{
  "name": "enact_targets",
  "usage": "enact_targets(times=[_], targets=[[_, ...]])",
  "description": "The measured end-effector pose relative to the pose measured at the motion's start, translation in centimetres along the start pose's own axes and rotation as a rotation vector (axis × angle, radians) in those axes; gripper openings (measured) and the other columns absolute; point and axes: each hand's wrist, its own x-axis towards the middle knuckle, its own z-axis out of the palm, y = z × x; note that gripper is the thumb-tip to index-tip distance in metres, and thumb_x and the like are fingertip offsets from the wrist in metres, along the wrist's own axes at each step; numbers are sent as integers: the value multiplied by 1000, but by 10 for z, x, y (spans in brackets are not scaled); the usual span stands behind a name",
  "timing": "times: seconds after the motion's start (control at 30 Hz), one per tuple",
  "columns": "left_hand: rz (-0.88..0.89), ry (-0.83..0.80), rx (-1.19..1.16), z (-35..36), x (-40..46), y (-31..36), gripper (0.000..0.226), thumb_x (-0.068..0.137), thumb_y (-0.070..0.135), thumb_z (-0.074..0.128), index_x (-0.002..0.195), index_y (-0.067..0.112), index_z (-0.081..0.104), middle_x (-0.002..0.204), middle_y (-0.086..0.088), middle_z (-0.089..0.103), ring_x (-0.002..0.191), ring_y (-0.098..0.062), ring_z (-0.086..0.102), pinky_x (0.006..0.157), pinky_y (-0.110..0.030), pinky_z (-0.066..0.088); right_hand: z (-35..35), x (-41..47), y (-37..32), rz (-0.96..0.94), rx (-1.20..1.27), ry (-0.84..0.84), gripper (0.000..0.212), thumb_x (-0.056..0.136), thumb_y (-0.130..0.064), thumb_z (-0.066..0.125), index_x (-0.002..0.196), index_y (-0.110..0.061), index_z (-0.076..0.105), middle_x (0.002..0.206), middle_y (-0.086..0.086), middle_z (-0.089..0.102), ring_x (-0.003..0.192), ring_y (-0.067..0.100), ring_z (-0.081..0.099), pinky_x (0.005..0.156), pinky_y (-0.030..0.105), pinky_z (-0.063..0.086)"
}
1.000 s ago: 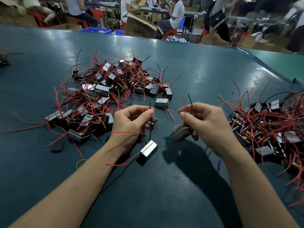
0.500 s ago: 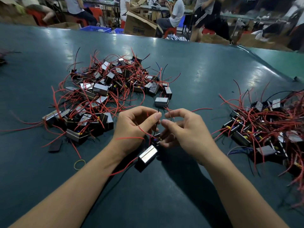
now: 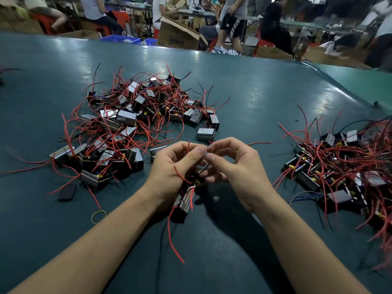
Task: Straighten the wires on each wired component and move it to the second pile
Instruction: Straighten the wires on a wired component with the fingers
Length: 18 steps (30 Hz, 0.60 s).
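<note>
A tangled pile of wired components (image 3: pixel 135 122), small silver-and-black blocks with red and black wires, lies on the green table (image 3: pixel 244 98) to the left. A second pile (image 3: pixel 347 166) lies at the right. Between them my left hand (image 3: pixel 174 170) holds red wires of one component (image 3: pixel 183 203), which hangs below its palm just above the table. My right hand (image 3: pixel 233 166) meets it fingertip to fingertip and pinches a thin wire between thumb and forefinger. A long red wire (image 3: pixel 172 240) trails from the component toward me.
A yellow rubber band (image 3: pixel 98 216) and a flat black piece (image 3: pixel 67 192) lie on the table at the left front. Beyond the far table edge are cardboard boxes (image 3: pixel 178 37), blue crates (image 3: pixel 121 40) and several people seated or walking.
A second ago my right hand held a component apart at the right. That hand has since come left to meet my left hand and now pinches a wire of the component there.
</note>
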Motion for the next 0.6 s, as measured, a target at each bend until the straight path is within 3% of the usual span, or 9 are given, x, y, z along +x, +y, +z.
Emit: enact_targets(times=[0.13, 0.33, 0.43, 0.6], targets=[[87, 85, 64, 0, 4, -1, 9, 94, 10, 57, 88, 5, 58, 64, -1, 67, 54, -16, 65, 51, -26, 55, -4, 3, -5, 51, 82, 28, 11, 87, 0, 66, 86, -6, 57, 79, 9, 66, 52, 21, 67, 41, 23, 49], [443, 356, 313, -12, 10, 1, 12, 99, 15, 55, 87, 16, 51, 61, -1, 64, 38, -15, 54, 38, -22, 43, -25, 4, -17, -47, -64, 26, 13, 89, -7, 65, 84, -10, 54, 66, 8, 70, 51, 17, 61, 38, 22, 44], [432, 281, 365, -7, 6, -1, 11, 99, 16, 55, 89, 17, 52, 65, -6, 66, 38, -16, 53, 39, -20, 41, -17, 2, -15, 39, 28, -47, 15, 80, -12, 68, 82, -9, 53, 65, 8, 67, 45, 18, 58, 40, 22, 47], [331, 93, 352, -5, 4, -4, 8, 98, 15, 55, 91, 12, 53, 67, -9, 70, 47, -18, 57, 46, -28, 46, -5, 2, -9, 186, 195, 62, 20, 83, -3, 69, 77, -6, 50, 68, 10, 62, 50, 27, 67, 45, 24, 53]])
